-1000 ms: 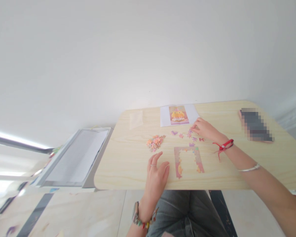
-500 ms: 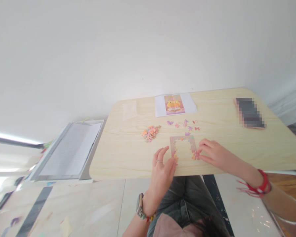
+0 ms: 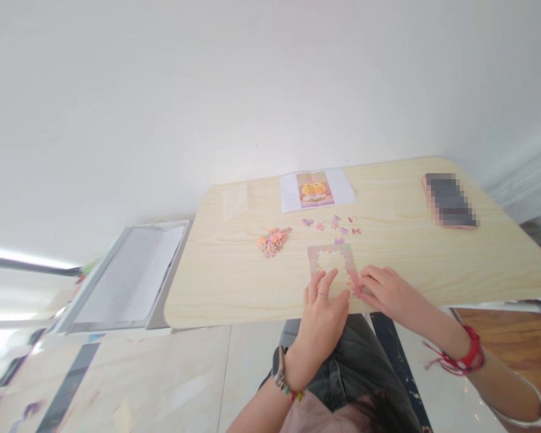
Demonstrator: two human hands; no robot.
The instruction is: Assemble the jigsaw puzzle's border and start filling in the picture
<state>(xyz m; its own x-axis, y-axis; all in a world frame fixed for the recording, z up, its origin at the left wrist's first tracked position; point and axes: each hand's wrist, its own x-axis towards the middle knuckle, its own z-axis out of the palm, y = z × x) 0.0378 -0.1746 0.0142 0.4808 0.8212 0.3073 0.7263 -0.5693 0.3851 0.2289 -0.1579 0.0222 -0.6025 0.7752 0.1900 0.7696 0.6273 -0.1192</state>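
Observation:
A jigsaw puzzle border [image 3: 312, 255] of joined pinkish pieces lies near the table's front edge, with bare wood inside it. My left hand [image 3: 323, 319] is over its lower side, fingers spread and thumb reaching toward the lower right corner; it hides part of the border. At that corner my right hand [image 3: 390, 294] has thumb and fingers pinched on a small pink puzzle piece [image 3: 357, 288], partly covered by the fingertips. Just beyond the border lie several loose purple and pink pieces [image 3: 335, 224]. A heap of mixed puzzle pieces [image 3: 273, 241] sits to the left.
At the back of the table [image 3: 225, 270], against the wall, lies a paper sheet with a printed yellow character picture [image 3: 314, 189]. A clear plastic bag [image 3: 235, 201] is at the back left. A phone [image 3: 451, 200] rests at the right. Left of the table stands a tray of papers [image 3: 130, 273].
My left hand has moved right, from the border's lower left corner across its lower side toward the right corner. My right hand stays at the right corner. The view has shifted slightly.

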